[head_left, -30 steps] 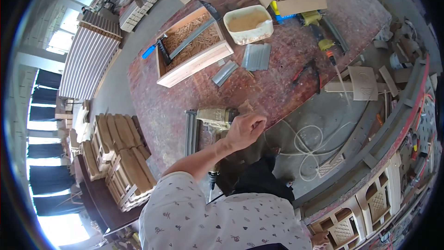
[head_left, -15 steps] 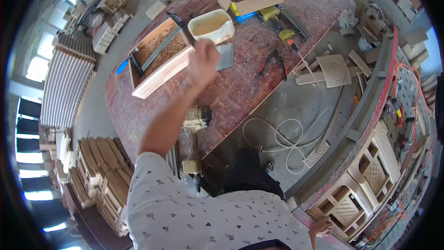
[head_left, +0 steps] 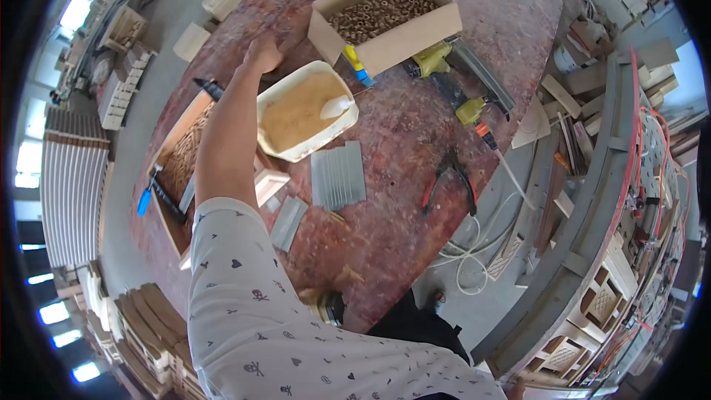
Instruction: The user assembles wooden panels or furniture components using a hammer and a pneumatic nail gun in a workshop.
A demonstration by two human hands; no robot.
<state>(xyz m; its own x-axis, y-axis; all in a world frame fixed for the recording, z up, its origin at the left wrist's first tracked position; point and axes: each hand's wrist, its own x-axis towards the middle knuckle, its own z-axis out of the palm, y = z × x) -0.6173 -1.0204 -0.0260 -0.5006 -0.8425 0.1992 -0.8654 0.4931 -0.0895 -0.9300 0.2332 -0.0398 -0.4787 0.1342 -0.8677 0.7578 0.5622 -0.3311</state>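
Wooden slats fill the open crate [head_left: 181, 170] at the far left of the reddish worktable [head_left: 415, 141], with a black-and-blue tool lying along its edge, so that stock and tool sit together. Moving right, our one visible arm stretches out across the table, and the hand [head_left: 263, 53] rests palm down on the tabletop just beyond the cream tub [head_left: 304, 115]; we take it for the left, though the fisheye bend makes that uncertain. The fingers look loosely curled and hold nothing that we can see, but whether they press on something small beneath is hidden. The other hand is out of view. The tub holds pale glue or paste with a white scoop in it, placed within easy reach. Beside it, grey strips of nails [head_left: 338, 175] lie flat. Further right, the cardboard box [head_left: 385, 18] of brown dowel pieces stands open, and a yellow nail gun [head_left: 452, 67] and red-handled pliers [head_left: 448, 181] lie near the table's edge.
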